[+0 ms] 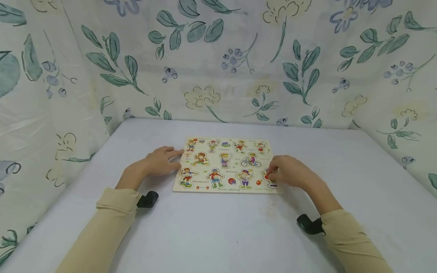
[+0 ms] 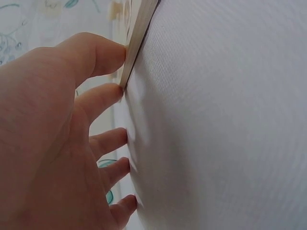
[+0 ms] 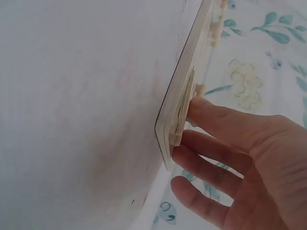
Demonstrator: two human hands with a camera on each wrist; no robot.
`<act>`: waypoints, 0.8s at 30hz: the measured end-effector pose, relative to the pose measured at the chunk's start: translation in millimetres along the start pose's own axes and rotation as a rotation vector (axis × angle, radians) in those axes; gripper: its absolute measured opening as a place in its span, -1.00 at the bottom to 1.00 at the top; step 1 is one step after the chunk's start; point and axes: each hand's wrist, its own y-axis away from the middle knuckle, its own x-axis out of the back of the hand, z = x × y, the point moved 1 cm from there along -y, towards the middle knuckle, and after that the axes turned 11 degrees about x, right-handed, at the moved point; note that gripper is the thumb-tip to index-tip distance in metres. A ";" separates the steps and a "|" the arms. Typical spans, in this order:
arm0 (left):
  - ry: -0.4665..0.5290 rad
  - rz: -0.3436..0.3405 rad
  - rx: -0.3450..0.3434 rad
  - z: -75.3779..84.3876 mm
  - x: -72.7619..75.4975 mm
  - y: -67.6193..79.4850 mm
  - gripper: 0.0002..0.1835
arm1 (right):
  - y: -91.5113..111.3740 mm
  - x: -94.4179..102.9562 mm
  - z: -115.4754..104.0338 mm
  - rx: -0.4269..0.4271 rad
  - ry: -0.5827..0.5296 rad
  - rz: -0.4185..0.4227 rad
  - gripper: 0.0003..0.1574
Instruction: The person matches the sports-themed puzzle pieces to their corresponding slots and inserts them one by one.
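A cream wooden puzzle board point(image 1: 178, 185) lies flat on the table, filled with cut-out pieces of children doing sports. My left hand point(image 1: 160, 162) is at its left edge. In the left wrist view, the thumb point(image 2: 108, 53) and index fingertip touch the board's side, and the other fingers reach down to the table. My right hand point(image 1: 290, 170) is over the lower right corner, its fingers pinching a puzzle piece point(image 1: 273, 185) of a figure, partly hidden by them. Seen from the right wrist, this piece point(image 3: 184, 112) stands slightly proud of the board, the thumb against it.
The white-covered table point(image 1: 211, 231) extends around the board on all sides. A floral curtain point(image 1: 239, 94) closes off its back and sides. Dark wrist cameras point(image 1: 147, 199) hang under both sleeves, close over the table.
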 end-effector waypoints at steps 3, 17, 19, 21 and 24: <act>-0.003 0.003 0.006 -1.3 0.0 -0.8 -0.28 | -1.1 -0.8 2.2 0.012 -0.017 0.006 -0.95; 0.007 0.006 0.019 -2.5 -2.6 -1.3 -0.28 | -3.0 -2.4 4.2 0.014 -0.056 0.007 -0.93; 0.004 0.008 0.019 -1.8 -2.5 -1.2 -0.28 | -2.3 -2.3 4.5 0.017 -0.059 0.009 -0.93; 0.001 0.008 0.017 -0.8 -1.7 -0.9 -0.28 | -1.6 -2.1 4.5 0.019 -0.064 0.009 -0.93; -0.001 0.001 0.013 1.2 -0.8 -0.7 -0.28 | 0.3 -1.3 4.5 0.012 -0.065 0.007 -0.95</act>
